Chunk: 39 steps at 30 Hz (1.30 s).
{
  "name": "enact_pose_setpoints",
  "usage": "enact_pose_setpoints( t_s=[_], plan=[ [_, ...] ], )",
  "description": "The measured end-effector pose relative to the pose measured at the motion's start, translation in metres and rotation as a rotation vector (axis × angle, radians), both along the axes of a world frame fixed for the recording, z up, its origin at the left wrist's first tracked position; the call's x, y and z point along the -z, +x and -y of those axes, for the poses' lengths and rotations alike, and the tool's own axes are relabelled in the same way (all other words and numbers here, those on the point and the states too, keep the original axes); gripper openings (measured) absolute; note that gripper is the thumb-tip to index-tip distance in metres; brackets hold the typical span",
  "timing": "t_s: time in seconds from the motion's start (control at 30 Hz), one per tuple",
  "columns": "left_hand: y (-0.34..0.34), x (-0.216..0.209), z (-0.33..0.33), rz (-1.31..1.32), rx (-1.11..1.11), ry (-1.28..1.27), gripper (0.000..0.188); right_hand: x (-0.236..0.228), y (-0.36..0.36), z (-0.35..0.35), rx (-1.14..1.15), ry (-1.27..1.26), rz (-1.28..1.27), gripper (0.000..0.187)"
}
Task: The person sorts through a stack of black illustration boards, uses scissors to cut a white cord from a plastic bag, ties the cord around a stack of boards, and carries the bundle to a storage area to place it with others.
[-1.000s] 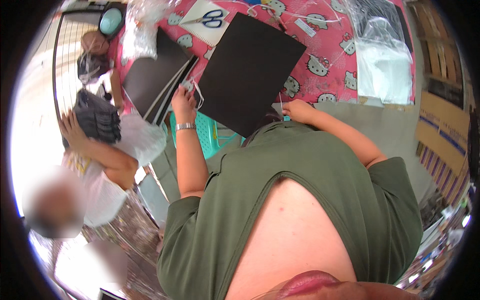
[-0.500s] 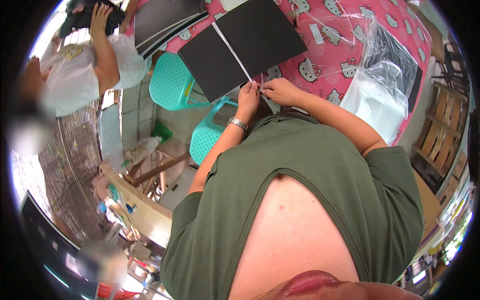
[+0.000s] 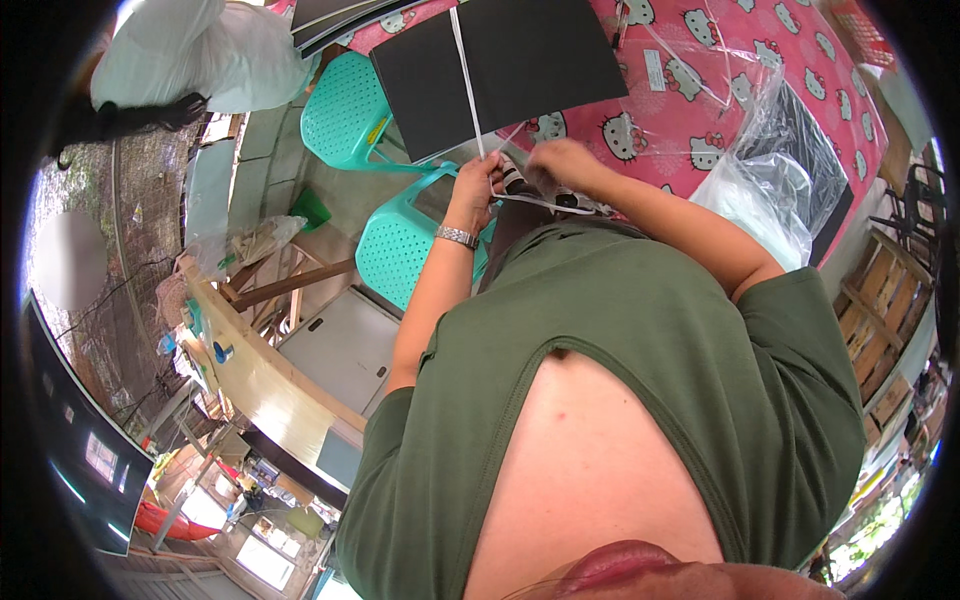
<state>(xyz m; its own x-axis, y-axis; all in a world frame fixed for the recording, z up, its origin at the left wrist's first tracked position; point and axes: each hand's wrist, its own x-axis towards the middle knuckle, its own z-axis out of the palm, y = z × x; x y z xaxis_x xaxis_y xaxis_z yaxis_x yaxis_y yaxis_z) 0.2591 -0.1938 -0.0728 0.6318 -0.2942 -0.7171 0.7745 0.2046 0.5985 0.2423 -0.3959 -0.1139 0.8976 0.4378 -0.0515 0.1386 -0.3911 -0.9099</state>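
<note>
A flat black board or stack of boards point(image 3: 540, 85) lies at the near edge of a pink cartoon-print tablecloth point(image 3: 655, 130). A thin white strap point(image 3: 466, 75) runs over it from far to near. At the near edge my left hand point(image 3: 478, 185), with a metal watch on the wrist, is closed on that strap. From there a loose length of strap hangs in a loop in front of my body. My right hand point(image 3: 562, 168) is just right of the loop, smeared by motion; whether it holds anything I cannot tell.
Two turquoise plastic stools point(image 3: 345, 110) stand left of the table. Clear plastic wrap point(image 3: 765, 190) lies over a black panel at the right. More black boards point(image 3: 345, 25) lie at the far left, near a person in white point(image 3: 210, 60). A wooden pallet point(image 3: 875, 310) is at the right.
My hands, together at the strap by the board's edge before, have come apart. The right one has moved right and blurred, and a loop of strap now shows. The view has shifted slightly.
</note>
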Motion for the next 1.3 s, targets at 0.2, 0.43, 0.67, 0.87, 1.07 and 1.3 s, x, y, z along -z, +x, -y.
enact_pose_setpoints(
  t_s=[0.2, 0.43, 0.67, 0.87, 1.07, 1.3],
  plan=[
    [-0.002, -0.018, 0.037, 0.076, 0.11, 0.154, 0.025, 0.02, 0.012, -0.023, 0.125, 0.352, -0.897, 0.025],
    [-0.02, -0.028, 0.026, -0.108, 0.204, 0.089, 0.026, -0.015, 0.019, -0.043, 0.339, 1.231, -1.068, 0.027],
    [0.016, -0.072, 0.012, -0.153, 0.605, 0.34, 0.026, -0.01, 0.023, -0.036, 0.424, 1.247, -1.01, 0.025],
    [0.086, -0.111, -0.01, 0.291, 0.948, 0.479, 0.026, -0.005, 0.025, -0.025, 0.363, 0.247, -0.634, 0.027],
    [0.13, -0.1, 0.036, 0.588, 1.041, 0.125, 0.023, 0.036, 0.014, -0.053, 0.375, 0.157, -0.363, 0.034],
    [0.161, -0.08, 0.079, 0.175, 1.192, -0.133, 0.019, 0.006, 0.0, -0.099, 0.729, 0.284, -0.483, 0.033]
  ],
)
